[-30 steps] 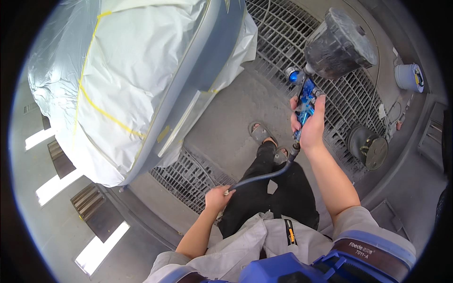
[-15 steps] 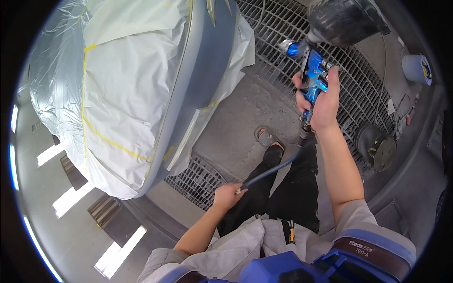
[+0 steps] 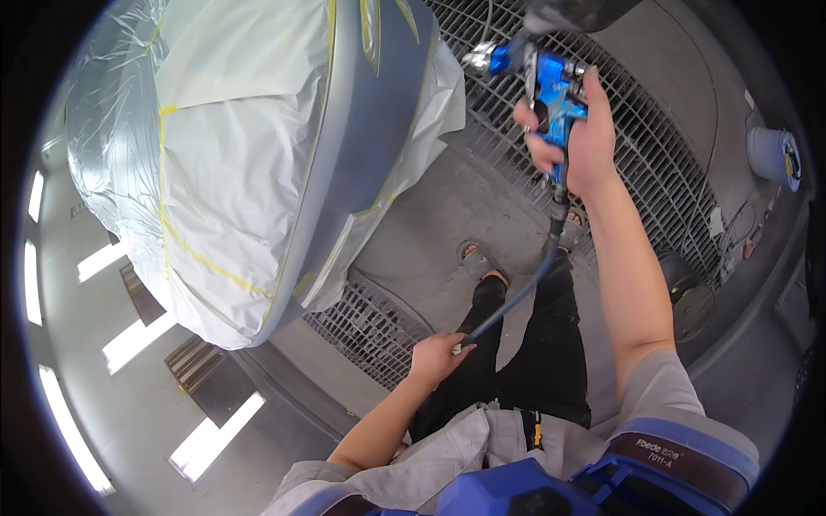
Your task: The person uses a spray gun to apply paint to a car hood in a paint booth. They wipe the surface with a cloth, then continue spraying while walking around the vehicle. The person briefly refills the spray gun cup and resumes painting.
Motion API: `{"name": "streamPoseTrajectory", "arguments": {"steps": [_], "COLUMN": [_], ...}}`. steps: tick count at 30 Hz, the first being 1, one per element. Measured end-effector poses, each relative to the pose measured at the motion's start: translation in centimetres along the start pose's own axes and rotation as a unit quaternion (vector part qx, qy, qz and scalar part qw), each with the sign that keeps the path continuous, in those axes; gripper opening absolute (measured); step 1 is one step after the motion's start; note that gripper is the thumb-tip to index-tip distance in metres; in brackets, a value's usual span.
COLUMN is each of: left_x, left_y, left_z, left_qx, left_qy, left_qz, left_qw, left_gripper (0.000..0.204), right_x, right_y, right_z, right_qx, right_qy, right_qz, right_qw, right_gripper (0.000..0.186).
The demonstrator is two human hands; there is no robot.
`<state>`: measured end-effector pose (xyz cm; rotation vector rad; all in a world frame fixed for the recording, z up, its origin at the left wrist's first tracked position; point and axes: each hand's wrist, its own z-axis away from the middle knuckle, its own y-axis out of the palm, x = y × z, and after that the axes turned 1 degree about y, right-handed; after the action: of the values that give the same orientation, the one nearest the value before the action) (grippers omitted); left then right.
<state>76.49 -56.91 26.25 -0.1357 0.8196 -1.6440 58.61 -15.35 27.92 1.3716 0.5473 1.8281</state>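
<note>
In my right hand (image 3: 578, 146) is a blue spray gun (image 3: 551, 95) with a silver nozzle end pointing left toward the car. My thumb is along its back and my fingers curl at the trigger side. A dark hose (image 3: 525, 291) runs from the gun's handle down to my left hand (image 3: 437, 359), which is closed around it beside a small pale piece I cannot make out. To the left stands a car body wrapped in white paper (image 3: 232, 172), clear film (image 3: 103, 172) and yellow tape, with a curved grey panel (image 3: 361, 146) exposed along its right side.
A floor grate (image 3: 654, 163) lies under the gun, another (image 3: 361, 331) near my left hand. A dark container (image 3: 581, 10) is at the top, a white bucket (image 3: 768, 155) at right, a dark round object (image 3: 693, 305) below it. My sandalled feet (image 3: 477, 258) stand on grey floor.
My right hand and the gun have moved upward, the nozzle swinging left toward the car. My left hand has shifted right with the hose. My feet have moved, with both sandals now showing apart.
</note>
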Motion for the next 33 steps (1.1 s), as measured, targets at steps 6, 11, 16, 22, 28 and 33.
{"name": "streamPoseTrajectory", "arguments": {"steps": [6, 11, 16, 22, 28, 33], "left_x": [-4.5, -6.8, -6.1, -5.6, -7.5, -6.6], "left_y": [0.5, 2.5, 4.4, 5.4, 6.7, 8.3], "left_z": [-2.4, -2.7, -2.3, 0.5, -0.2, -0.4], "left_qx": [0.025, 0.041, -0.006, 0.044, 0.021, 0.012], "left_qy": [-0.069, -0.066, -0.157, -0.203, -0.214, -0.268], "left_qz": [0.049, 0.052, 0.050, 0.043, 0.067, 0.089], "left_qw": [0.996, 0.996, 0.986, 0.977, 0.974, 0.959], "left_gripper": [0.035, 0.037, 0.037, 0.032, 0.030, 0.029], "right_x": [3.4, 2.6, -1.1, -4.8, -6.9, -10.1], "right_y": [-1.8, -5.3, -6.3, -5.8, -10.8, -10.7], "right_z": [0.7, 0.9, 0.0, 4.5, 0.0, 0.9], "right_qx": [-0.034, 0.005, -0.152, 0.102, 0.053, -0.120], "right_qy": [0.031, 0.129, 0.050, 0.250, 0.223, 0.166], "right_qz": [0.000, -0.004, 0.158, -0.033, 0.048, 0.178], "right_qw": [0.999, 0.992, 0.974, 0.962, 0.972, 0.962], "right_gripper": [0.074, 0.077, 0.074, 0.084, 0.081, 0.071]}}
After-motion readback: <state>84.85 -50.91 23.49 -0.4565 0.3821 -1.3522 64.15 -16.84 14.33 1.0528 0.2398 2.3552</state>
